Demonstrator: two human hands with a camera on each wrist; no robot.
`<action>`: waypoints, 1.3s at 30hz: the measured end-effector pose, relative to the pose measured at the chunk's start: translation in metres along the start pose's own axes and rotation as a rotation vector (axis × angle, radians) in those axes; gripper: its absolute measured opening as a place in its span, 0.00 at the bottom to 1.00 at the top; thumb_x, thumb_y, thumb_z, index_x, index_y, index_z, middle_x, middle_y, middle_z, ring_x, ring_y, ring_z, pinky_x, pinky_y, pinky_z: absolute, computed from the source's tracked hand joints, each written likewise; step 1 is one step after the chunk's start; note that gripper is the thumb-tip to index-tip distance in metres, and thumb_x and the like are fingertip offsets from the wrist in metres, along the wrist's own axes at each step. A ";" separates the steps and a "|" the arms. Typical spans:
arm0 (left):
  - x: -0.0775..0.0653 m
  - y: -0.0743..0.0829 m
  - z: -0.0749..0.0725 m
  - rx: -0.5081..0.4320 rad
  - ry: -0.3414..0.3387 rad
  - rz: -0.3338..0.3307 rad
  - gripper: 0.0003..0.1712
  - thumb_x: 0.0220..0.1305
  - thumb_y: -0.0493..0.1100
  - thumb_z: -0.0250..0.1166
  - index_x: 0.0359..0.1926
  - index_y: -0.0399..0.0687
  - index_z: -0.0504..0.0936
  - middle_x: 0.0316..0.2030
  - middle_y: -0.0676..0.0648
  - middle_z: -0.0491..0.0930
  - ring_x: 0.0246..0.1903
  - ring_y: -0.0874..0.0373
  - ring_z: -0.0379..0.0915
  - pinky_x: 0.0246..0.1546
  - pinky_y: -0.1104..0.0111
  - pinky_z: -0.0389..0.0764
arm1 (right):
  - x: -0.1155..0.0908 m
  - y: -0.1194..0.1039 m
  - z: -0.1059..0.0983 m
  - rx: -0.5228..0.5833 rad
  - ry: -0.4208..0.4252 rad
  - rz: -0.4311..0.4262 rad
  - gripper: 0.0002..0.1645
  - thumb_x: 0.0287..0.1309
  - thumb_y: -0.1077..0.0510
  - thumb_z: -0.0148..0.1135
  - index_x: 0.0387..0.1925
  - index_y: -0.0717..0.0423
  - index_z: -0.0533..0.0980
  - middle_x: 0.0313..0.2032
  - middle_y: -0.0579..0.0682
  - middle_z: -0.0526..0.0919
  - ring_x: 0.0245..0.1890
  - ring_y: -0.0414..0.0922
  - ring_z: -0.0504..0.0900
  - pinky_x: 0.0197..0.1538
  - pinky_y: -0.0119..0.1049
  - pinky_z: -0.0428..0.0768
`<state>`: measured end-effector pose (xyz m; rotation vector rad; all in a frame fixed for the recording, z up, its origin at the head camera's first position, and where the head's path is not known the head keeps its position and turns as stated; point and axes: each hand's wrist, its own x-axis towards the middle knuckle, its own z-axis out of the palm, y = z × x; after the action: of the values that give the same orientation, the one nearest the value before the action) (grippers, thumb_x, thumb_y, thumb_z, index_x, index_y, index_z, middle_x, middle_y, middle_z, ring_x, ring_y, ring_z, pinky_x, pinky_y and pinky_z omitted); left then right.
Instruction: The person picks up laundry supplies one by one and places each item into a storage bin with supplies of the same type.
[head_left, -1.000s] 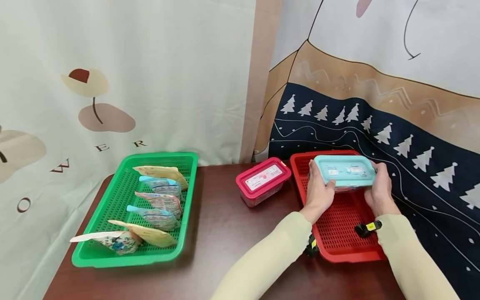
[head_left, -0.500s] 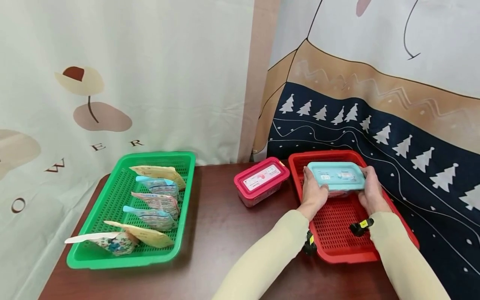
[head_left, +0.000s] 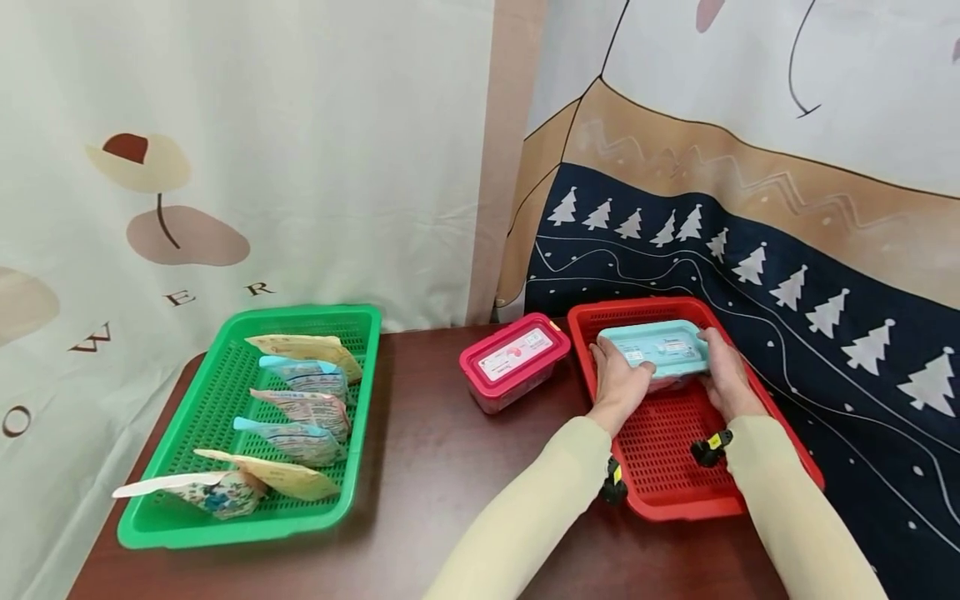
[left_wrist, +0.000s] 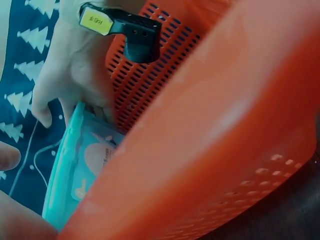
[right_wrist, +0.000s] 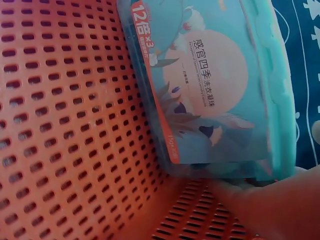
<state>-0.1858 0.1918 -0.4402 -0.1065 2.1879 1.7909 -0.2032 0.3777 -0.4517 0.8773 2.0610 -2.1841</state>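
A box of laundry capsules (head_left: pixel 660 346) with a turquoise lid is low inside the far end of the red basket (head_left: pixel 693 508). My left hand (head_left: pixel 621 382) grips its left end, thumb over the lid's near edge. The right hand (head_left: pixel 726 377) holds the opposite end. In the right wrist view, the printed front of the capsule box (right_wrist: pixel 210 100) faces the camera, its lower edge right at the perforated basket floor (right_wrist: pixel 65 125). The left wrist view has the basket's rim (left_wrist: pixel 200 130) covering part of the box (left_wrist: pixel 75 160).
A second box with a crimson lid (head_left: pixel 514 354) stands on the brown table (head_left: pixel 427 467), close to the red basket's left rim. At the left, a green basket (head_left: pixel 360 433) holds several upright pouches (head_left: pixel 300 408). Printed curtains (head_left: pixel 360 167) hang behind the table.
The hands have lowered the laundry capsule box slightly into the red basket and shifted it left. The head view has turned a little to the right. Both hands keep their hold.
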 end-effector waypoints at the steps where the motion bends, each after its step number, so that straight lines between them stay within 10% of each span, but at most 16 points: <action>1: -0.001 0.000 -0.001 0.009 0.002 0.020 0.54 0.66 0.47 0.66 0.84 0.45 0.44 0.83 0.44 0.41 0.80 0.54 0.41 0.76 0.59 0.55 | -0.001 0.000 0.001 -0.057 0.009 -0.009 0.38 0.72 0.44 0.43 0.75 0.59 0.56 0.56 0.50 0.67 0.45 0.35 0.73 0.45 0.25 0.76; 7: -0.008 0.002 -0.007 0.074 0.012 0.181 0.51 0.65 0.43 0.65 0.83 0.47 0.49 0.83 0.44 0.43 0.81 0.51 0.38 0.77 0.59 0.53 | -0.012 -0.006 0.002 -0.404 0.015 -0.140 0.45 0.74 0.42 0.39 0.82 0.62 0.46 0.77 0.64 0.53 0.64 0.54 0.63 0.67 0.44 0.65; 16: -0.030 0.011 -0.032 0.083 -0.024 0.379 0.47 0.67 0.40 0.64 0.82 0.53 0.53 0.82 0.53 0.45 0.78 0.53 0.48 0.75 0.56 0.60 | -0.042 -0.023 0.008 -0.587 -0.004 -0.323 0.44 0.77 0.45 0.39 0.81 0.65 0.43 0.79 0.69 0.48 0.70 0.64 0.55 0.72 0.62 0.55; 24: -0.048 0.015 -0.066 0.066 -0.022 0.523 0.47 0.69 0.39 0.63 0.82 0.54 0.52 0.82 0.55 0.46 0.77 0.55 0.51 0.73 0.54 0.63 | -0.074 -0.031 0.019 -0.626 -0.012 -0.434 0.43 0.78 0.44 0.42 0.82 0.60 0.47 0.76 0.71 0.55 0.67 0.66 0.60 0.70 0.66 0.57; 33: -0.053 0.008 -0.105 0.040 0.068 0.633 0.46 0.68 0.39 0.62 0.82 0.53 0.52 0.82 0.57 0.46 0.80 0.58 0.43 0.74 0.53 0.61 | -0.116 -0.029 0.041 -0.532 -0.035 -0.481 0.39 0.79 0.44 0.44 0.83 0.47 0.50 0.79 0.58 0.54 0.61 0.59 0.69 0.48 0.22 0.70; 39: -0.052 0.000 -0.128 0.036 0.150 0.655 0.48 0.67 0.40 0.64 0.83 0.56 0.51 0.81 0.57 0.47 0.78 0.56 0.47 0.70 0.49 0.67 | -0.141 -0.027 0.056 -0.409 -0.029 -0.464 0.38 0.79 0.46 0.45 0.84 0.41 0.49 0.82 0.48 0.48 0.77 0.55 0.55 0.76 0.48 0.61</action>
<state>-0.1608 0.0610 -0.4032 0.5654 2.5545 2.1100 -0.1162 0.2790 -0.3722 0.3501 2.7696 -1.7903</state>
